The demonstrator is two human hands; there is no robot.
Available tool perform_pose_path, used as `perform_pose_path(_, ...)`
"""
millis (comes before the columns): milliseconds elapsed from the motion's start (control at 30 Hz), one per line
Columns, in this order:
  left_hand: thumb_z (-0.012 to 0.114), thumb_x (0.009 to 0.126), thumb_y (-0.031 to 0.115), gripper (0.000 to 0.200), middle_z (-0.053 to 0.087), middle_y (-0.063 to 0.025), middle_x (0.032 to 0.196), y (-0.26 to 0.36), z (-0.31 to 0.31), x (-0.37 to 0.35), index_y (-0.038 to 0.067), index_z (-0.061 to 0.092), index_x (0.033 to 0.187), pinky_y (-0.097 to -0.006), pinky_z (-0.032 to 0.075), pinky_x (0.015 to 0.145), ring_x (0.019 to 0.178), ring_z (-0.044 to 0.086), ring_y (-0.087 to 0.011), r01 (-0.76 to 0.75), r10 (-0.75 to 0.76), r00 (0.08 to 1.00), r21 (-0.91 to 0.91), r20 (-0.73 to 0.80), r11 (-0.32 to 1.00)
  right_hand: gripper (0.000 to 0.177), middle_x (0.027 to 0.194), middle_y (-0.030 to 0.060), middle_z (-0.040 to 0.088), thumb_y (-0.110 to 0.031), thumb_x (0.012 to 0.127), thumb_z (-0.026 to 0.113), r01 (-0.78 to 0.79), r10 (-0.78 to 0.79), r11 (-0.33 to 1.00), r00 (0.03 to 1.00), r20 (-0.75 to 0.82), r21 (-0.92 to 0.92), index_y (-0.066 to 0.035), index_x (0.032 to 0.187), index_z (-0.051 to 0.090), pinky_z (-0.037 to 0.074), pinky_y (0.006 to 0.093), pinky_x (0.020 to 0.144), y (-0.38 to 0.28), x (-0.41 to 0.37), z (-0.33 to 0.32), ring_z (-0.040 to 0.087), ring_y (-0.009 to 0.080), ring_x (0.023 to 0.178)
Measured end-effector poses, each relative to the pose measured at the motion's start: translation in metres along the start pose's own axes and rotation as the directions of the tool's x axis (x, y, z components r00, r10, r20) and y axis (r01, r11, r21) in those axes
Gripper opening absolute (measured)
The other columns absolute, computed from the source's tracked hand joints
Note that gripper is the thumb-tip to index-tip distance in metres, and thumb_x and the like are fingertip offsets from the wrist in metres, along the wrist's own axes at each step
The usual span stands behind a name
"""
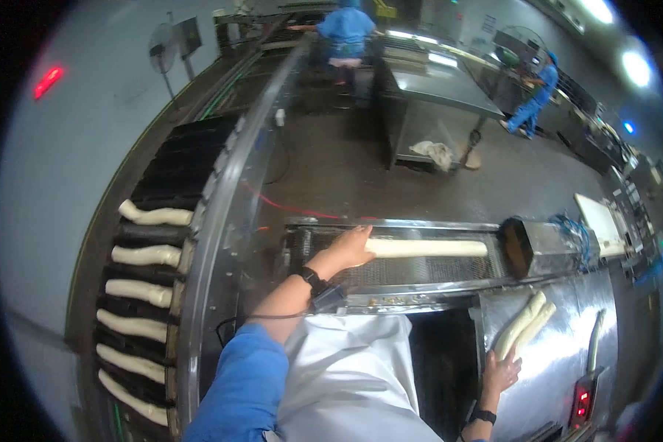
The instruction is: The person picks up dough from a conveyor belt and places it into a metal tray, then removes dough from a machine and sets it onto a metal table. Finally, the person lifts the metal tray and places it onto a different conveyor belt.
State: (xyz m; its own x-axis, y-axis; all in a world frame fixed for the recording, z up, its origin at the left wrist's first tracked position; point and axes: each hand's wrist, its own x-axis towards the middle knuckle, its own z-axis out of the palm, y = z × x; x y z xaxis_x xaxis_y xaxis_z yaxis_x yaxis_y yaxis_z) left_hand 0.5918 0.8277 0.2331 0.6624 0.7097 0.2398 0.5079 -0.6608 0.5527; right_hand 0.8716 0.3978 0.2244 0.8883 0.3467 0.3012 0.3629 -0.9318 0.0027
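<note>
My left hand (352,247) is closed around the left end of a long pale dough roll (431,249), which lies along a mesh conveyor (412,275). At the lower right, my right hand (501,370) rests at the near ends of two dough rolls (524,324) lying side by side on a steel table (567,309). Its fingers are curved around these ends. To the left, several dough rolls (144,292) lie crosswise in the dark troughs of another conveyor (173,177).
A metal rail (221,191) runs between the trough conveyor and me. Right of the mesh belt is a steel machine housing (556,247). A thin roll (595,339) lies near a red display (583,403). Behind are a steel table (442,85) and two people in blue.
</note>
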Motion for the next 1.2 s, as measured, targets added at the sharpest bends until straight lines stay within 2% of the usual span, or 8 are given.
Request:
perform_pose_path(67, 0.071, 0.075, 0.029, 0.053, 0.063, -0.0237, 0.111, 0.019, 0.009, 0.010, 0.000, 0.058, 0.118, -0.0441, 0.043, 0.100, 0.108, 0.059, -0.0384, 0.027, -0.031, 0.957, 0.020, 0.287, 0.999, 0.075, 0.123, 0.0276, 0.050, -0.043, 0.073, 0.071, -0.019, 0.018, 0.999, 0.999, 0.027, 0.038, -0.016, 0.138, 0.047, 0.043, 0.0550, 0.090, -0.003, 0.000, -0.005, 0.050, 0.0424, 0.113)
perform_pose_path(700, 0.070, 0.071, 0.032, 0.039, 0.067, -0.0193, 0.085, 0.031, -0.047, -0.091, 0.003, 0.065, 0.097, -0.0417, 0.052, 0.071, 0.077, 0.067, -0.0301, 0.286, -0.260, 0.913, -0.038, 0.314, 0.958, 0.071, 0.122, 0.0273, 0.049, -0.039, 0.072, 0.072, 0.109, -0.106, 0.991, 0.994, -0.033, 0.074, -0.015, 0.135, 0.049, 0.043, 0.0517, 0.092, -0.017, 0.014, -0.010, 0.050, 0.0422, 0.112)
perform_pose_path(767, 0.071, 0.073, 0.030, 0.034, 0.067, -0.0162, 0.082, 0.024, -0.058, -0.101, 0.002, 0.067, 0.093, -0.0392, 0.053, 0.066, 0.072, 0.066, -0.0265, 0.441, -0.348, 0.865, -0.219, 0.361, 0.870, 0.070, 0.111, 0.0245, 0.051, -0.039, 0.072, 0.071, 0.100, -0.104, 0.992, 0.994, 0.035, 0.081, -0.014, 0.133, 0.050, 0.045, 0.0511, 0.088, -0.016, 0.018, -0.014, 0.051, 0.0411, 0.108)
perform_pose_path(800, 0.072, 0.076, 0.027, 0.030, 0.066, -0.0125, 0.080, 0.028, -0.071, -0.105, 0.002, 0.067, 0.091, -0.0357, 0.052, 0.061, 0.068, 0.064, -0.0226, 0.571, -0.451, 0.817, -0.606, 0.359, 0.553, 0.068, 0.102, 0.0233, 0.051, -0.039, 0.070, 0.070, 0.131, -0.132, 0.988, 0.991, 0.003, 0.086, -0.012, 0.130, 0.052, 0.046, 0.0507, 0.085, -0.013, 0.022, -0.011, 0.053, 0.0415, 0.103)
perform_pose_path(833, 0.072, 0.078, 0.025, 0.026, 0.066, -0.0088, 0.078, 0.031, -0.087, -0.110, 0.002, 0.067, 0.090, -0.0322, 0.051, 0.057, 0.063, 0.062, -0.0188, 0.516, -0.530, 0.751, -0.850, 0.393, 0.102, 0.069, 0.102, 0.0244, 0.052, -0.038, 0.070, 0.069, 0.116, -0.125, 0.986, 0.990, 0.072, 0.118, -0.011, 0.130, 0.052, 0.047, 0.0503, 0.084, -0.011, 0.026, -0.010, 0.054, 0.0423, 0.101)
perform_pose_path(900, 0.069, 0.083, 0.021, 0.023, 0.064, -0.0082, 0.076, 0.055, -0.133, -0.111, 0.001, 0.066, 0.093, -0.0294, 0.049, 0.056, 0.062, 0.060, -0.0163, 0.223, -0.564, 0.802, -0.975, 0.195, -0.019, 0.070, 0.102, 0.0273, 0.052, -0.038, 0.069, 0.068, 0.115, -0.138, 0.978, 0.982, 0.127, 0.175, -0.009, 0.131, 0.052, 0.048, 0.0499, 0.084, -0.012, 0.030, -0.017, 0.056, 0.0442, 0.097)
perform_pose_path(1067, 0.064, 0.088, 0.023, 0.038, 0.064, -0.0097, 0.095, 0.109, -0.222, -0.148, -0.005, 0.057, 0.113, -0.0262, 0.050, 0.071, 0.079, 0.061, -0.0135, -0.423, -0.390, 0.568, -0.664, -0.725, 0.617, 0.073, 0.107, 0.0278, 0.051, -0.040, 0.069, 0.066, 0.138, -0.155, 0.983, 0.976, 0.151, 0.119, -0.010, 0.133, 0.051, 0.048, 0.0500, 0.085, 0.002, 0.039, 0.009, 0.055, 0.0433, 0.100)
perform_pose_path(1200, 0.067, 0.087, 0.020, 0.052, 0.063, -0.0128, 0.109, 0.053, -0.230, -0.191, -0.007, 0.049, 0.127, -0.0303, 0.049, 0.087, 0.098, 0.062, -0.0169, -0.223, -0.284, 0.311, -0.360, -0.907, 0.906, 0.074, 0.110, 0.0266, 0.051, -0.040, 0.070, 0.066, 0.096, -0.105, 0.993, 0.984, 0.141, 0.072, -0.010, 0.135, 0.049, 0.047, 0.0497, 0.086, -0.001, 0.036, 0.011, 0.056, 0.0429, 0.101)
